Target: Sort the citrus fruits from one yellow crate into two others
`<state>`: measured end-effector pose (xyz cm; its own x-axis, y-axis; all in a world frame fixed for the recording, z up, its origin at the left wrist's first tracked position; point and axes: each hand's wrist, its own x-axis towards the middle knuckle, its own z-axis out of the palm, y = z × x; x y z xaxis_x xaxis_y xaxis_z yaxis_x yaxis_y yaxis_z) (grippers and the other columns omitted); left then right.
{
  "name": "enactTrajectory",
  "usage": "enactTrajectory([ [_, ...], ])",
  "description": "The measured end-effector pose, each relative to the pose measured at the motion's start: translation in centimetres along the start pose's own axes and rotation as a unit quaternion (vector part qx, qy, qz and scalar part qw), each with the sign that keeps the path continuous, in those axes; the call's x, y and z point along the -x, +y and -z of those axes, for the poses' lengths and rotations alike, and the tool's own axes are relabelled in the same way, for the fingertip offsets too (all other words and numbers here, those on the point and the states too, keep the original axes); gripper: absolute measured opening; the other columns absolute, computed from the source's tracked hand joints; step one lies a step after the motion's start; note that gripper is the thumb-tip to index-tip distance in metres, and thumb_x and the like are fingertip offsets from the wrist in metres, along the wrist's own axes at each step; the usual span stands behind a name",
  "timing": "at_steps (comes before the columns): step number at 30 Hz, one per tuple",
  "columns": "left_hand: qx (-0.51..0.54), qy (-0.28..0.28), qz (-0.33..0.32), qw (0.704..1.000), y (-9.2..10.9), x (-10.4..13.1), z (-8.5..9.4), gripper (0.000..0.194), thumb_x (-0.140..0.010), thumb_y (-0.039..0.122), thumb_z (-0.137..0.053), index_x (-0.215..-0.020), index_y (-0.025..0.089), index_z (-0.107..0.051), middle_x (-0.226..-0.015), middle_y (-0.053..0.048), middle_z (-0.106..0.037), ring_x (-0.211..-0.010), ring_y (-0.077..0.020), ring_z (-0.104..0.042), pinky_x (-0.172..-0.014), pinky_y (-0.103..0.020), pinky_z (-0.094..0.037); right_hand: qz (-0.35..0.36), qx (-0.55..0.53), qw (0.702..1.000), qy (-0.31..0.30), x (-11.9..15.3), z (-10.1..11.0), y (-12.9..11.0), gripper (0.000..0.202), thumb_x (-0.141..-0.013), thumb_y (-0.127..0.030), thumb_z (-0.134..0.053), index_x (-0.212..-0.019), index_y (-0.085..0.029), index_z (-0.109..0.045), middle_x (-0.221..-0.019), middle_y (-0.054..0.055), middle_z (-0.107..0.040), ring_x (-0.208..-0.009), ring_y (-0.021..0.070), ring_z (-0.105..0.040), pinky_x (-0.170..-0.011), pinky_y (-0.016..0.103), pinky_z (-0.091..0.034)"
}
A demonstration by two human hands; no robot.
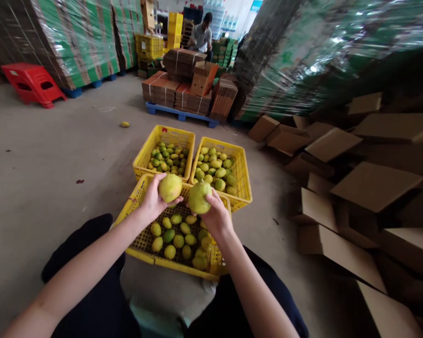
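My left hand (155, 199) is closed around a yellow-green lemon (170, 188), holding it up above the near yellow crate (141, 256). Close beside it, my right hand (216, 213) grips a greener lemon (199, 197) at about the same height. The two fruits are a small gap apart. Below both hands, several loose lemons (178, 241) lie spread over the near crate's floor. Behind it stand a far left crate (141, 162) with many small greenish lemons and a far right crate (246, 180) with larger yellow-green ones.
Empty cardboard boxes (377, 185) are heaped on the right. Bundled flat cartons (162, 89) sit on a blue pallet (181, 115) ahead. A red stool (33, 84) stands at the left, and a single lemon (124, 124) lies on the floor. A person (200, 37) is at the back.
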<state>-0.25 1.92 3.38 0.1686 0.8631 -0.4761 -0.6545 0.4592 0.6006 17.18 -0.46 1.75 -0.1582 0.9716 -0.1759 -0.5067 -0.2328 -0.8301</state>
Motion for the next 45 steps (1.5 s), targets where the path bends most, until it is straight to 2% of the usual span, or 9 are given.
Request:
enactTrajectory([
  [3,0.072,-0.089,0.055,0.992,0.7,0.2,0.1,0.038,-0.081,0.043,-0.047,-0.083,0.010,-0.066,-0.062,-0.007,-0.063,-0.041,-0.0120,-0.053,-0.032,-0.019,-0.041,-0.024,-0.067,0.997,-0.025,-0.6,0.1,0.0,0.040,-0.078,-0.055,-0.059,-0.098,-0.021,-0.060,-0.075,0.002,-0.066,-0.044,0.0129,-0.049,-0.036,0.026,-0.036],
  [5,0.132,-0.125,0.044,0.982,0.6,0.3,-0.1,0.034,-0.079,0.040,-0.048,-0.084,0.011,-0.066,-0.067,-0.008,-0.065,-0.053,-0.0149,-0.061,-0.046,-0.024,-0.053,-0.018,-0.108,0.994,-0.025,-1.0,0.2,0.2,0.043,-0.081,-0.058,-0.053,-0.101,-0.021,-0.061,-0.072,0.001,-0.065,-0.043,0.0121,-0.045,-0.037,0.026,-0.038],
  [8,0.215,-0.092,-0.032,0.972,-0.1,0.0,-0.7,0.023,-0.076,0.026,-0.051,-0.088,0.015,-0.067,-0.078,-0.006,-0.069,-0.076,-0.0173,-0.069,-0.077,-0.031,-0.060,0.019,-0.153,0.988,0.020,-1.3,0.4,0.5,0.040,-0.080,-0.059,-0.058,-0.100,-0.024,-0.063,-0.074,0.001,-0.067,-0.066,0.0162,-0.063,-0.061,0.029,-0.055],
  [11,0.254,-0.029,-0.065,0.964,-0.6,-0.8,-1.0,0.016,-0.077,0.019,-0.052,-0.085,0.017,-0.066,-0.080,-0.003,-0.071,-0.083,-0.0163,-0.070,-0.086,-0.032,-0.058,0.034,-0.190,0.980,0.044,-1.3,0.8,0.5,0.036,-0.075,-0.055,-0.069,-0.100,-0.029,-0.065,-0.092,0.000,-0.072,-0.094,0.0180,-0.068,-0.078,0.030,-0.057],
  [21,0.270,-0.014,-0.015,0.963,-1.5,-1.6,-0.7,0.021,-0.081,0.017,-0.050,-0.093,0.017,-0.067,-0.076,-0.003,-0.070,-0.076,-0.0158,-0.071,-0.073,-0.028,-0.060,0.022,-0.198,0.978,0.061,-1.3,1.1,0.6,0.028,-0.081,-0.049,-0.063,-0.097,-0.027,-0.066,-0.099,0.001,-0.073,-0.080,0.0169,-0.068,-0.066,0.029,-0.059],
  [28,0.262,0.011,-0.021,0.965,-1.9,-2.0,-0.8,0.026,-0.084,0.024,-0.049,-0.103,0.015,-0.064,-0.089,-0.010,-0.072,-0.093,-0.0244,-0.072,-0.080,-0.036,-0.062,0.014,-0.197,0.979,0.054,-1.7,1.1,1.3,0.031,-0.078,-0.041,-0.062,-0.101,-0.020,-0.064,-0.105,0.009,-0.072,-0.113,0.0238,-0.064,-0.098,0.041,-0.056],
  [32,0.248,0.005,-0.008,0.969,-2.2,-2.6,-0.6,0.032,-0.090,0.028,-0.045,-0.113,0.012,-0.061,-0.099,-0.016,-0.072,-0.099,-0.0264,-0.071,-0.079,-0.035,-0.062,-0.029,-0.216,0.974,0.056,-2.0,0.8,1.4,0.033,-0.085,-0.043,-0.055,-0.102,-0.016,-0.063,-0.114,0.014,-0.070,-0.120,0.0249,-0.063,-0.100,0.040,-0.056],
  [38,0.244,-0.013,0.014,0.969,-2.5,-2.6,-0.7,0.032,-0.097,0.033,-0.041,-0.105,0.011,-0.063,-0.094,-0.015,-0.071,-0.089,-0.0218,-0.071,-0.075,-0.028,-0.062,-0.034,-0.184,0.981,0.056,-2.2,0.8,1.5,0.043,-0.089,-0.054,-0.051,-0.100,-0.016,-0.065,-0.108,0.014,-0.072,-0.117,0.0243,-0.064,-0.091,0.037,-0.060],
  [45,0.222,-0.036,0.008,0.974,-2.0,-1.5,-0.7,0.029,-0.091,0.041,-0.051,-0.088,0.017,-0.065,-0.083,-0.007,-0.069,-0.080,-0.0194,-0.069,-0.066,-0.029,-0.059,0.024,-0.113,0.992,0.045,-1.5,0.7,0.9,0.036,-0.082,-0.057,-0.061,-0.101,-0.028,-0.064,-0.109,0.003,-0.072,-0.091,0.0219,-0.070,-0.083,0.043,-0.060],
])
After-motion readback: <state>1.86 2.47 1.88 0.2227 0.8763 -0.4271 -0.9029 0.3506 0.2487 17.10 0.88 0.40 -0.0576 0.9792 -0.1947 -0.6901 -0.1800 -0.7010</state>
